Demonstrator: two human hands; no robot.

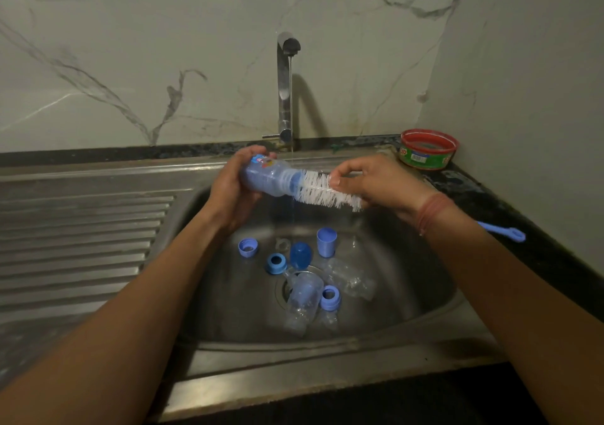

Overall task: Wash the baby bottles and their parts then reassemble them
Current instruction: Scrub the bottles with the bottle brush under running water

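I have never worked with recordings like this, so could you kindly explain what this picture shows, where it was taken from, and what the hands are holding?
There is no machine here: a person wears a camera on the head, looking forward and down at their own two bare hands over a steel sink. The left hand grips a clear baby bottle lying sideways. The right hand holds a white bottle brush, its tip pushed into the bottle's mouth. Water runs from the tap behind them. In the basin lie more clear bottles, blue rings and caps, not yet reassembled. A red and green tub sits on the counter to the right.
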